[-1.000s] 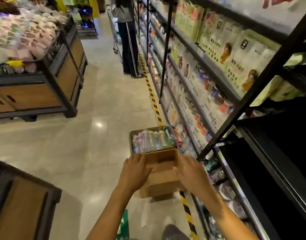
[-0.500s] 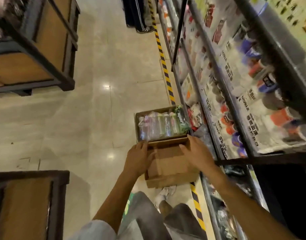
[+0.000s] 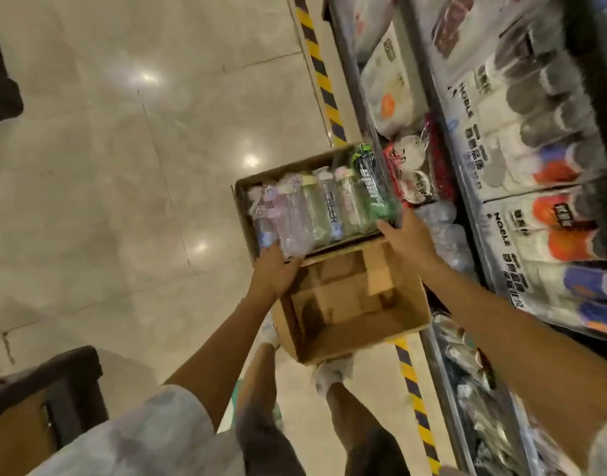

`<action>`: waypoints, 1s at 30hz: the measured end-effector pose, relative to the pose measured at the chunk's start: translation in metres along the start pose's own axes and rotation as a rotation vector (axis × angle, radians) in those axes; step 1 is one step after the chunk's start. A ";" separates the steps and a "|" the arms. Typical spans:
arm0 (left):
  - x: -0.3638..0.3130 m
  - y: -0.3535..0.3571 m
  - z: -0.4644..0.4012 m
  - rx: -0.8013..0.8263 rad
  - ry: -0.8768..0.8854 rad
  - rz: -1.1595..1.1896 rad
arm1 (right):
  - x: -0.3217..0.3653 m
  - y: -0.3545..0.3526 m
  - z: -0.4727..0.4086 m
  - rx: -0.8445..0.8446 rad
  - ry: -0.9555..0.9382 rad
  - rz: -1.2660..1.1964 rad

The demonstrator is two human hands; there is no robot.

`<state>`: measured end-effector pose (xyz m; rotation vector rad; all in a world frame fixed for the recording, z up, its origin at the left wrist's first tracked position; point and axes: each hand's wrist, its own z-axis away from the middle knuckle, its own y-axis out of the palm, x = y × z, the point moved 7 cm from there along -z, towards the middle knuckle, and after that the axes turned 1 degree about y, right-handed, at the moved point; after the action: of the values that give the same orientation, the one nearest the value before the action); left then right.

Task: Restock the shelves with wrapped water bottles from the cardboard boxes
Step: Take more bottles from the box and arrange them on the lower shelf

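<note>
A cardboard box (image 3: pixel 242 197) packed with several plastic-wrapped water bottles (image 3: pixel 321 204) in pink, clear and green lies ahead of me beside the shelves. Against its near side is a second, empty cardboard box (image 3: pixel 350 341), which hides part of my shoe. My left hand (image 3: pixel 272 273) grips the full box's near-left corner, fingertips touching the bottle ends. At the near-right corner, my right hand (image 3: pixel 403 240) has its fingers curled over the edge next to a dark green bottle (image 3: pixel 372 187).
Shelves (image 3: pixel 466 187) of packaged goods run along the right, the lowest level holding wrapped items. Yellow-black hazard tape (image 3: pixel 321 80) marks the floor along them. A wooden display stand (image 3: pixel 44 403) is at the lower left. My legs and shoes are below the boxes.
My view tilted further down and closer. Both hands slid forward from the empty box's sides to the near corners of the full box.
</note>
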<state>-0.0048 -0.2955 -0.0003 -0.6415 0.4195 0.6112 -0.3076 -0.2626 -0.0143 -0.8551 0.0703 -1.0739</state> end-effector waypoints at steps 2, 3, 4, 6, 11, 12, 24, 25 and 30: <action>0.016 0.008 -0.047 -0.015 -0.052 0.038 | -0.002 0.019 -0.045 -0.026 0.016 0.034; 0.026 0.011 -0.071 -0.027 -0.083 0.060 | -0.005 0.029 -0.067 -0.036 0.029 0.048; 0.035 0.016 -0.094 -0.035 -0.112 0.088 | -0.008 0.038 -0.088 -0.047 0.037 0.061; 0.056 0.028 -0.137 -0.056 -0.173 0.171 | -0.013 0.052 -0.128 -0.068 0.067 0.075; 0.096 0.063 -0.222 -0.110 -0.252 0.327 | -0.027 0.064 -0.212 -0.131 0.098 0.082; 0.092 0.069 -0.226 -0.083 -0.259 0.347 | -0.032 0.063 -0.225 -0.139 0.122 0.047; 0.103 0.103 -0.267 -0.147 -0.423 0.341 | -0.037 0.090 -0.258 -0.193 0.233 0.088; 0.106 0.103 -0.270 -0.150 -0.425 0.343 | -0.035 0.090 -0.260 -0.189 0.239 0.098; 0.109 0.102 -0.276 -0.168 -0.332 0.293 | -0.036 0.090 -0.272 -0.173 0.277 0.104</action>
<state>-0.0376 -0.3700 -0.3034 -0.6284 0.1506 1.0228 -0.3789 -0.3732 -0.2714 -0.8426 0.4403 -1.0932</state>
